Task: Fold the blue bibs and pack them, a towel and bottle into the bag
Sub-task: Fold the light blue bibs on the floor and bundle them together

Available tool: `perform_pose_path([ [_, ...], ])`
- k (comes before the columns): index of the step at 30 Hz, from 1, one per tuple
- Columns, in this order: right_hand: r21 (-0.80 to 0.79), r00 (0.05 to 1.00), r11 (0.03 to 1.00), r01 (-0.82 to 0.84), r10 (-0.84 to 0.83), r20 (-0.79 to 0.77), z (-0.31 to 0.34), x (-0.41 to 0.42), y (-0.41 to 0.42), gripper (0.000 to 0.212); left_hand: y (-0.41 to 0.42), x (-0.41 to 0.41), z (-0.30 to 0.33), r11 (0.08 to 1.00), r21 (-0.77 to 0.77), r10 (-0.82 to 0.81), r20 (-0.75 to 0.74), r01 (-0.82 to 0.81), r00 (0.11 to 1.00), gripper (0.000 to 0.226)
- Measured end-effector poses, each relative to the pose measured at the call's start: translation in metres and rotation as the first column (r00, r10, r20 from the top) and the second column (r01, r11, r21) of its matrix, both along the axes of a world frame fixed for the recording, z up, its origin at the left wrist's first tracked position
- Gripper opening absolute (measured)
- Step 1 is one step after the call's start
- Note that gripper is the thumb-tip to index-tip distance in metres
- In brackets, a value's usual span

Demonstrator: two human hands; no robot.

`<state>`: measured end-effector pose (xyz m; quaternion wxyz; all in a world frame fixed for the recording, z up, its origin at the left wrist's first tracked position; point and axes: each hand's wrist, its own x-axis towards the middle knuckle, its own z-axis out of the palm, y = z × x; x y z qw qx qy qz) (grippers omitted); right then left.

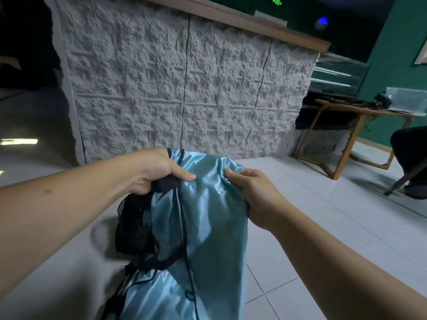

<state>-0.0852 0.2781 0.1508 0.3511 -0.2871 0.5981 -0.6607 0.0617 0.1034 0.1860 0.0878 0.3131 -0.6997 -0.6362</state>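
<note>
We look down along two bare forearms at a shiny light-blue bib of satin-like fabric with thin dark edging [203, 218], held up in the air above a pale tiled floor [312, 227]. Our left hand [154, 172] grips the top left of the cloth, its fingers curled around a bunch of blue fabric together with a piece of black material [165, 183], the thumb lying flat along the top. Our right hand [251, 195] pinches the upper right edge of the same bib, thumb on the near side and fingers tucked behind the cloth. The bib hangs between both hands and drapes down toward the bottom of the view in loose folds. Beneath the left hand hangs a dark mesh-like bundle [136, 232], touching the bib's left side; we cannot tell whether it is the bag. Behind everything stands a counter faced with rough grey stone-textured panels [180, 84] under a wooden top. To the right, well apart from the hands, is a wooden table with angled legs [353, 135], with dark cables on it, before a green wall [392, 54].
</note>
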Motion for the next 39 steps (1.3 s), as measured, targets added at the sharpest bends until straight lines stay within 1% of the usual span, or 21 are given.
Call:
perform_pose_path([
  [2, 0.029, 0.999, 0.999, 0.045, -0.045, -0.002, -0.001, 0.002, -0.002, 0.033, -0.001, 0.000, 0.002, 0.999, 0.054, -0.012, 0.143, 0.004, 0.990, 0.035],
  [5, 0.100, 1.000, 0.995, -0.023, 0.022, 0.013, 0.000, 0.006, -0.001, 0.036, -0.004, -0.001, -0.003, 0.995, 0.101, -0.003, 0.265, -0.024, 0.964, 0.037],
  [8, 0.122, 0.990, 0.982, -0.142, 0.140, 0.025, 0.002, 0.012, 0.002, 0.019, -0.006, -0.001, -0.008, 0.995, -0.003, 0.098, 0.311, -0.102, 0.945, 0.044],
  [10, 0.141, 0.996, 0.987, -0.076, 0.081, -0.034, 0.000, 0.012, -0.002, 0.020, -0.007, -0.003, -0.013, 0.982, -0.127, 0.172, 0.268, -0.142, 0.948, 0.065],
  [11, 0.170, 0.995, 0.985, -0.021, 0.037, -0.091, -0.002, 0.010, -0.005, 0.033, -0.008, -0.005, -0.014, 0.968, -0.201, 0.197, 0.232, -0.152, 0.952, 0.072],
  [12, 0.208, 0.988, 0.978, 0.011, 0.021, -0.151, -0.002, 0.010, -0.006, 0.055, -0.007, -0.005, -0.014, 0.964, -0.228, 0.181, 0.197, -0.134, 0.964, 0.070],
  [14, 0.287, 0.968, 0.957, 0.032, 0.042, -0.246, -0.004, 0.007, -0.010, 0.109, -0.005, -0.005, -0.012, 0.974, -0.221, 0.088, 0.174, -0.048, 0.981, 0.031],
  [15, 0.317, 0.948, 0.948, 0.013, 0.089, -0.304, -0.004, 0.007, -0.012, 0.109, -0.005, -0.003, -0.010, 0.974, -0.229, 0.042, 0.188, 0.002, 0.981, 0.013],
  [16, 0.368, 0.906, 0.930, -0.005, 0.160, -0.393, -0.003, 0.009, -0.014, 0.086, -0.006, 0.000, -0.010, 0.963, -0.265, 0.000, 0.203, 0.054, 0.979, 0.018],
  [18, 0.514, 0.745, 0.857, 0.041, 0.317, -0.587, 0.003, 0.013, -0.013, 0.026, -0.006, 0.004, -0.008, 0.906, -0.385, -0.073, 0.267, 0.175, 0.961, 0.037],
  [19, 0.561, 0.661, 0.824, 0.075, 0.380, -0.647, 0.005, 0.017, -0.012, 0.020, -0.005, 0.006, -0.009, 0.856, -0.458, -0.105, 0.301, 0.240, 0.948, 0.050],
  [20, 0.593, 0.596, 0.799, 0.102, 0.428, -0.680, 0.008, 0.022, -0.011, 0.025, 0.001, 0.008, -0.009, 0.800, -0.507, -0.152, 0.344, 0.319, 0.927, 0.063],
  [22, 0.646, 0.551, 0.759, 0.085, 0.505, -0.665, 0.012, 0.029, -0.007, 0.035, 0.005, 0.010, -0.013, 0.686, -0.570, -0.176, 0.473, 0.452, 0.863, 0.087],
  [23, 0.670, 0.545, 0.740, 0.057, 0.539, -0.642, 0.013, 0.030, -0.005, 0.032, 0.007, 0.011, -0.015, 0.616, -0.592, -0.159, 0.553, 0.520, 0.818, 0.087],
  [24, 0.693, 0.532, 0.719, 0.045, 0.570, -0.626, 0.013, 0.030, -0.004, 0.024, 0.008, 0.011, -0.018, 0.546, -0.610, -0.128, 0.618, 0.575, 0.776, 0.077],
  [26, 0.716, 0.484, 0.695, 0.065, 0.606, -0.632, 0.011, 0.033, -0.001, 0.023, 0.010, 0.012, -0.025, 0.438, -0.652, -0.081, 0.657, 0.619, 0.750, 0.045],
  [29, 0.689, 0.430, 0.716, 0.108, 0.592, -0.682, -0.002, 0.035, 0.002, 0.019, 0.011, 0.015, -0.035, 0.408, -0.647, -0.069, 0.681, 0.644, 0.729, 0.022],
  [31, 0.683, 0.449, 0.727, 0.067, 0.589, -0.671, -0.011, 0.033, 0.004, 0.012, 0.010, 0.021, -0.042, 0.412, -0.597, -0.115, 0.716, 0.689, 0.689, 0.020],
  [33, 0.673, 0.547, 0.737, -0.057, 0.587, -0.597, -0.019, 0.028, 0.007, 0.010, 0.005, 0.027, -0.047, 0.435, -0.545, -0.189, 0.723, 0.717, 0.664, 0.015],
  [36, 0.595, 0.738, 0.745, -0.301, 0.578, -0.350, -0.036, 0.022, 0.011, 0.010, 0.000, 0.035, -0.053, 0.493, -0.460, -0.272, 0.725, 0.738, 0.633, 0.011],
  [39, 0.522, 0.829, 0.748, -0.409, 0.544, -0.129, -0.068, 0.016, 0.004, 0.016, -0.012, 0.036, -0.076, 0.614, -0.329, -0.379, 0.674, 0.718, 0.633, 0.017],
])
